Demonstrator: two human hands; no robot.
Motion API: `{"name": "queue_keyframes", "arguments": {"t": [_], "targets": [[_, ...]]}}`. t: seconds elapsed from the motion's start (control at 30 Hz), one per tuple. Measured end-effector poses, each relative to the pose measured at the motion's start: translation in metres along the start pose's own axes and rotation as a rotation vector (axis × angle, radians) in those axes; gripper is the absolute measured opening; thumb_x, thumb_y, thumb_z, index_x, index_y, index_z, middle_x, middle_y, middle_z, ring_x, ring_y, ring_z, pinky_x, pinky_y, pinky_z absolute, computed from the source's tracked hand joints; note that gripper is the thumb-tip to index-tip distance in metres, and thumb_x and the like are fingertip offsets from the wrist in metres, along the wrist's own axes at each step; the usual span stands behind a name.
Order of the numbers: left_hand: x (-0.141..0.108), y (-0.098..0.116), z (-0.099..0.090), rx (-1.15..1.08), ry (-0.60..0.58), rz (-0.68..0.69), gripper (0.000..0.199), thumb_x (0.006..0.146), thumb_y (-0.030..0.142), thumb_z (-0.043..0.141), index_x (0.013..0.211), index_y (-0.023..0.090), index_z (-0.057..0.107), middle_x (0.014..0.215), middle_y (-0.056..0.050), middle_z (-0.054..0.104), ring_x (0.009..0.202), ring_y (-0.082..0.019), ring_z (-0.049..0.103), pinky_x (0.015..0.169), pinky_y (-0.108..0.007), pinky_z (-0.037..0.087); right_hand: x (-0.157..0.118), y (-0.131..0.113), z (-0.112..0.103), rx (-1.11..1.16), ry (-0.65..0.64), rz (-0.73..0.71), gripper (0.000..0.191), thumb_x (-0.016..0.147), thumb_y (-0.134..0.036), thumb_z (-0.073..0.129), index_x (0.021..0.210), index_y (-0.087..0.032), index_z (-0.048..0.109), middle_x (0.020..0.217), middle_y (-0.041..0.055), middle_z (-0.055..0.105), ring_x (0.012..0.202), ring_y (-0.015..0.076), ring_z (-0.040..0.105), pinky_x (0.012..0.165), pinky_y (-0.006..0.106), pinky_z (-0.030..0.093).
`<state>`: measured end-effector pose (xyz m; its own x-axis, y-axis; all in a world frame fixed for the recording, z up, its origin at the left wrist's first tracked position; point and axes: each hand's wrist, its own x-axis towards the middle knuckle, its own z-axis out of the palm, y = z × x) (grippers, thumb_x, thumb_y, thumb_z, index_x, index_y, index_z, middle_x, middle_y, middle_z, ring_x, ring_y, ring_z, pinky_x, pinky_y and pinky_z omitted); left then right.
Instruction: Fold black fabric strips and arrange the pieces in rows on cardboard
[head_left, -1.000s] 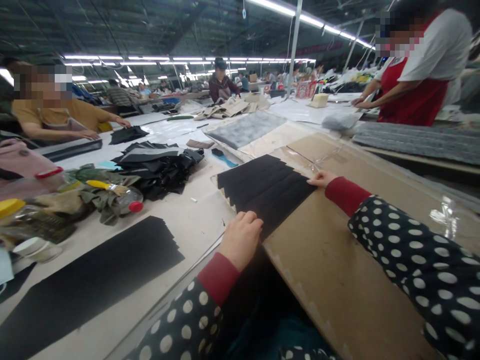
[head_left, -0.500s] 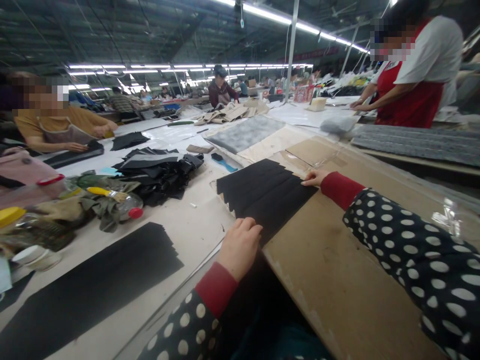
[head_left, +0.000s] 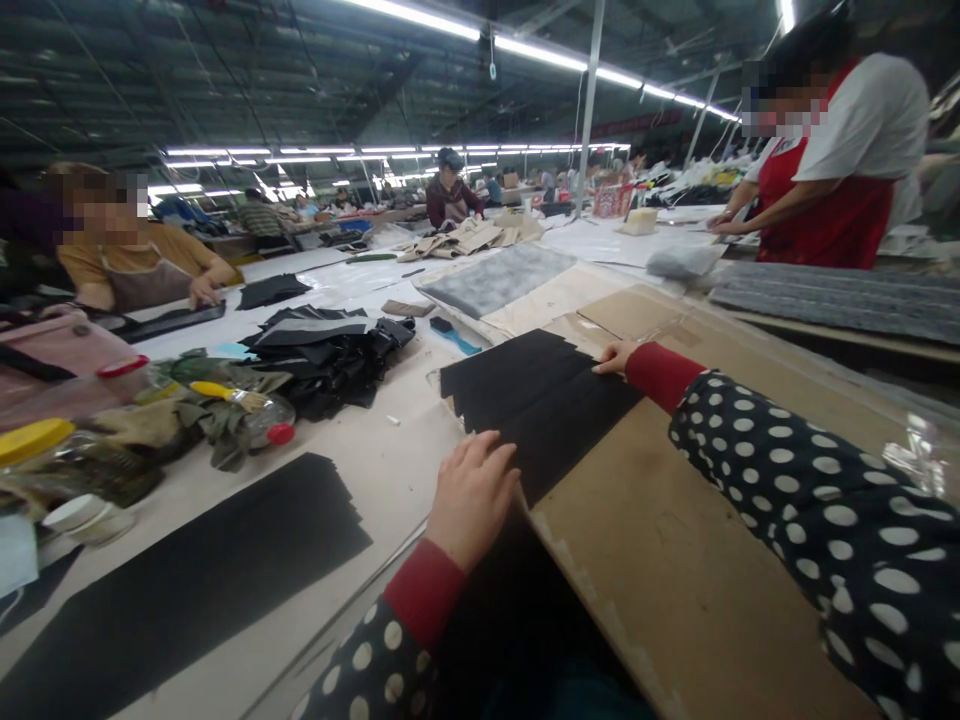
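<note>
Busy workroom with rows of bright ceiling lights (head_left: 540, 52) and a long pale desk (head_left: 397, 470) running from 7 o'clock toward 12 o'clock. Near the centre, slightly toward 4 o'clock, a stack of black cloth (head_left: 536, 400) with stepped edges lies on brown cardboard (head_left: 675, 560). At 6 o'clock, the wearer's left hand (head_left: 474, 495) rests at the stack's near end, fingers bent; whether its grip holds a layer, I cannot tell. At 3 o'clock, the right hand (head_left: 616, 358) touches the stack's far edge with a narrow grip, fingertips close together; a pinch cannot be made out. Both sleeves are black with pale dots and red cuffs. At 8 o'clock lies another black stack (head_left: 210, 570); at 9 o'clock, a heap of dark scraps (head_left: 322, 360) and a yellow-handled brush (head_left: 217, 390). A person in a red apron (head_left: 832, 200) stands at 2 o'clock.
</note>
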<state>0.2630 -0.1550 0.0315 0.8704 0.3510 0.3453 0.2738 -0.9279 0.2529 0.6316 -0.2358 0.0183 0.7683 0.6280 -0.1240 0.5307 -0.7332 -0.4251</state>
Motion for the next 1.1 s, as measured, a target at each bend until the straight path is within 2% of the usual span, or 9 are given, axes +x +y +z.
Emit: {"name": "queue_keyframes", "arguments": {"t": [0.17, 0.33, 0.53, 0.73, 0.97, 1.1], "targets": [[-0.001, -0.007, 0.002, 0.028, 0.004, -0.101, 0.030, 0.082, 0.029, 0.044, 0.109, 0.020, 0.055, 0.123, -0.009, 0.047, 0.113, -0.024, 0.041, 0.093, -0.043, 0.037, -0.003, 0.004, 0.003, 0.024, 0.008, -0.017, 0.023, 0.060, -0.036, 0.068, 0.069, -0.017, 0.060, 0.064, 0.0001, 0.059, 0.060, 0.0124, 0.053, 0.053, 0.022, 0.041], [-0.001, -0.008, 0.005, 0.034, 0.017, -0.086, 0.030, 0.082, 0.029, 0.045, 0.110, 0.020, 0.054, 0.124, -0.009, 0.047, 0.114, -0.023, 0.040, 0.093, -0.042, 0.037, -0.006, 0.011, 0.010, 0.063, 0.050, -0.026, 0.025, 0.065, -0.041, 0.062, 0.071, -0.018, 0.060, 0.070, 0.0004, 0.061, 0.064, 0.0128, 0.054, 0.058, 0.022, 0.042], [0.000, -0.007, 0.006, 0.045, 0.014, -0.092, 0.030, 0.083, 0.029, 0.044, 0.110, 0.023, 0.054, 0.125, -0.007, 0.047, 0.115, -0.024, 0.038, 0.093, -0.043, 0.037, -0.005, 0.012, 0.007, 0.081, 0.032, -0.025, 0.022, 0.065, -0.039, 0.062, 0.065, -0.018, 0.058, 0.062, -0.0003, 0.059, 0.059, 0.0122, 0.053, 0.055, 0.023, 0.042], [0.000, -0.006, 0.006, 0.046, 0.009, -0.103, 0.029, 0.082, 0.030, 0.044, 0.108, 0.023, 0.056, 0.124, -0.007, 0.047, 0.115, -0.024, 0.038, 0.092, -0.043, 0.036, -0.007, 0.005, 0.001, -0.009, 0.026, -0.029, 0.032, 0.057, -0.047, 0.068, 0.067, -0.017, 0.060, 0.066, 0.0021, 0.061, 0.061, 0.0137, 0.054, 0.054, 0.023, 0.043], [-0.003, -0.003, 0.004, 0.074, 0.043, -0.129, 0.026, 0.081, 0.032, 0.047, 0.104, 0.026, 0.058, 0.131, -0.005, 0.041, 0.121, -0.027, 0.031, 0.093, -0.047, 0.032, -0.011, 0.000, 0.006, -0.162, 0.221, -0.049, 0.041, 0.054, -0.048, 0.067, 0.080, -0.017, 0.061, 0.083, 0.0082, 0.062, 0.075, 0.0208, 0.056, 0.064, 0.029, 0.044], [-0.008, -0.006, 0.000, 0.045, 0.051, -0.135, 0.028, 0.080, 0.031, 0.049, 0.107, 0.025, 0.055, 0.131, -0.006, 0.041, 0.122, -0.025, 0.031, 0.094, -0.046, 0.032, -0.018, 0.013, 0.007, -0.016, 0.298, -0.123, 0.033, 0.066, -0.046, 0.058, 0.078, -0.016, 0.061, 0.078, 0.0074, 0.062, 0.069, 0.0179, 0.055, 0.060, 0.027, 0.043]]}}
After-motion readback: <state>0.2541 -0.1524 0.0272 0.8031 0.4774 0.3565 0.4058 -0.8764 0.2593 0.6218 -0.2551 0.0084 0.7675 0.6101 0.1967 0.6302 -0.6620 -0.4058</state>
